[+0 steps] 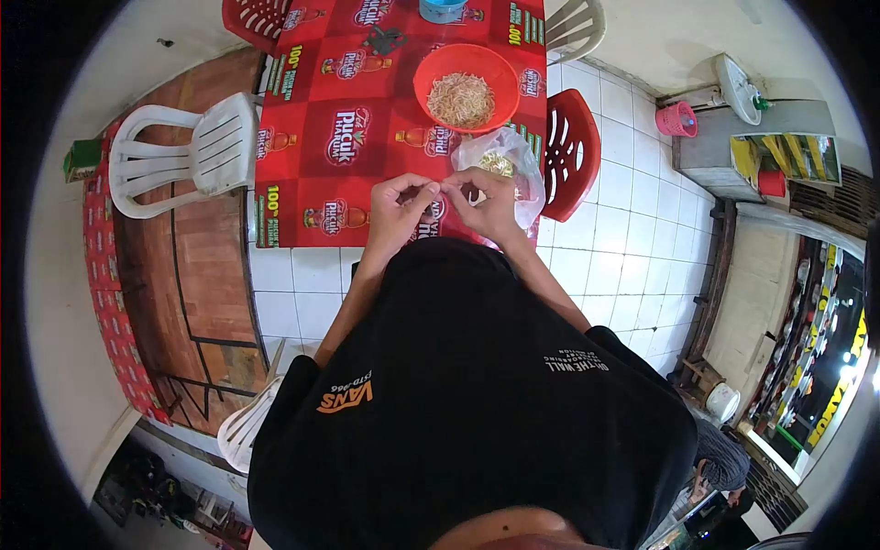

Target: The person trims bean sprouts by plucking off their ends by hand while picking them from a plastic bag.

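Note:
My left hand (400,205) is closed in a pinch above the front edge of the red-clothed table (298,170). My right hand (490,209) pinches too, its fingertips almost meeting those of the left. Whatever lies between the fingertips is too small to make out. Just beyond and partly under my right hand lies a clear plastic bag (529,170) with pale yellowish sprouts (496,164) in it. Behind the bag stands a wide red bowl (490,66), holding a heap of thin pale strands that look like bean sprouts (460,99).
A blue container (444,9) stands at the table's far end, near a small dark object (384,39). White plastic chairs (220,137) and a red chair (570,151) flank the table. At the right are a wall basin (739,90) and another person (722,458).

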Action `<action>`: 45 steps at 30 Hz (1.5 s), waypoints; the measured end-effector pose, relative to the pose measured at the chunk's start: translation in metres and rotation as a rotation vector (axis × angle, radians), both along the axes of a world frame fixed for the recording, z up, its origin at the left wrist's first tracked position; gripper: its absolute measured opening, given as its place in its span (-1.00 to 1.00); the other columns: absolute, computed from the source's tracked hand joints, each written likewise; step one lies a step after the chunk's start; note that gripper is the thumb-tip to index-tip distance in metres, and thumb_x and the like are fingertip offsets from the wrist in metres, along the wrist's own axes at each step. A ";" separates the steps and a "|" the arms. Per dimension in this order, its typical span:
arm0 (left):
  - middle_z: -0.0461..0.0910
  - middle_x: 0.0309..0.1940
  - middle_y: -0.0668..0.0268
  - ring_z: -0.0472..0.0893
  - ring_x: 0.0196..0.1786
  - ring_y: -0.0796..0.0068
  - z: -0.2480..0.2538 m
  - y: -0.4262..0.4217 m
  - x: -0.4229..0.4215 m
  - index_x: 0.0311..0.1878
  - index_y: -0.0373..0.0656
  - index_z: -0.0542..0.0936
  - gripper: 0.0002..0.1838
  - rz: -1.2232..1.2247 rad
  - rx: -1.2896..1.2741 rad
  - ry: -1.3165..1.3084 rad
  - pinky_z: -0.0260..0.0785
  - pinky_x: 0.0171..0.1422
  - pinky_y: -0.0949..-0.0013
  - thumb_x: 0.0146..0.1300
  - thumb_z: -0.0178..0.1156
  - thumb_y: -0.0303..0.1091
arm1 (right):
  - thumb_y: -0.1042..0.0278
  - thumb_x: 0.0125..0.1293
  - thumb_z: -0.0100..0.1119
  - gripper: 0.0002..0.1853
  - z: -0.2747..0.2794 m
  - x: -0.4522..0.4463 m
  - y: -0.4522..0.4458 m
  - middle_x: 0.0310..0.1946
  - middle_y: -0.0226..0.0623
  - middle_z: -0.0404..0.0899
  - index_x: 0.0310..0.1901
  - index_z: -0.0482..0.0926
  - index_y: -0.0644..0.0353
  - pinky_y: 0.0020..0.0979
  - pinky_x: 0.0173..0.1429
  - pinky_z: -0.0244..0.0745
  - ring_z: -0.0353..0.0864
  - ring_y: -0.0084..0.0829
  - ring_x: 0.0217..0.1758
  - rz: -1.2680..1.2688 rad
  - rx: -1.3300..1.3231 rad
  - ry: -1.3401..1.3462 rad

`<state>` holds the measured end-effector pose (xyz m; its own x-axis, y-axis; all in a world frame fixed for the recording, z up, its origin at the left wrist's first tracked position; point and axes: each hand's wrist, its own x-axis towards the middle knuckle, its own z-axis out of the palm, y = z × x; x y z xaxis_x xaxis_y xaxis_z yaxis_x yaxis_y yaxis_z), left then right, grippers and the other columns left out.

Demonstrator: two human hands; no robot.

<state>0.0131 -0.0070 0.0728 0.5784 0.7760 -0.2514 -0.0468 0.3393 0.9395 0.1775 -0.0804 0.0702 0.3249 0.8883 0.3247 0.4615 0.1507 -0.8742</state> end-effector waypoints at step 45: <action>0.68 -0.34 0.27 0.59 -0.40 0.69 -0.004 0.004 -0.071 -0.25 -0.32 0.71 -0.96 -0.271 0.270 -0.109 0.47 -0.45 0.61 0.26 0.38 -0.58 | 0.38 0.44 0.22 -0.88 0.001 -0.043 -0.023 -0.60 -0.53 0.40 -0.23 0.59 0.25 -0.55 -0.49 0.27 0.37 -0.65 -0.62 0.486 -0.583 1.299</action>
